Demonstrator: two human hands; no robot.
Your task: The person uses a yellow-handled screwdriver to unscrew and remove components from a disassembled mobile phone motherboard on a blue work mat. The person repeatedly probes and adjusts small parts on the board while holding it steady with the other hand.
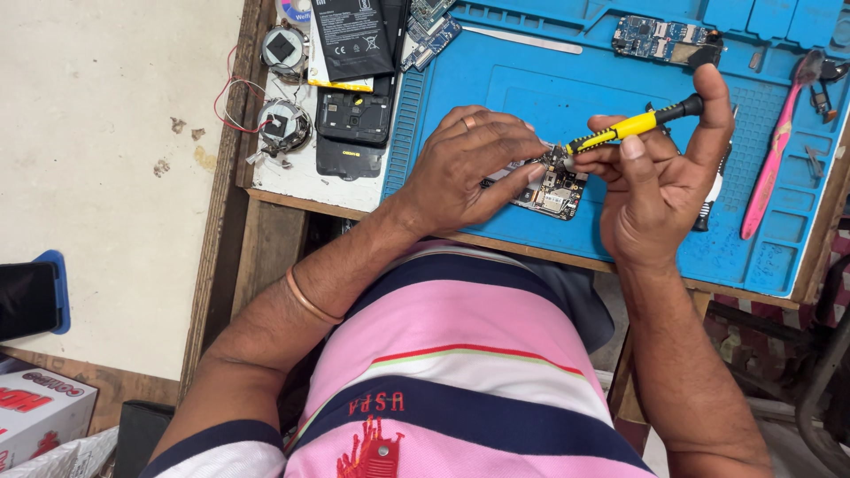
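An opened phone with its circuit board (556,190) exposed lies near the front edge of a blue work mat (522,88). My left hand (469,164) lies flat over the phone's left part, fingers pressing it down; a ring is on one finger. My right hand (660,173) grips a yellow and black screwdriver (633,126), held slanted with its tip down on the board's upper edge.
A black phone battery (351,37) and a phone back frame (354,119) lie left of the mat, beside two round parts with red wires (283,124). On the mat: a blue circuit board (660,37), a pink toothbrush (779,146), metal tweezers (522,37). A dark phone (27,299) lies far left.
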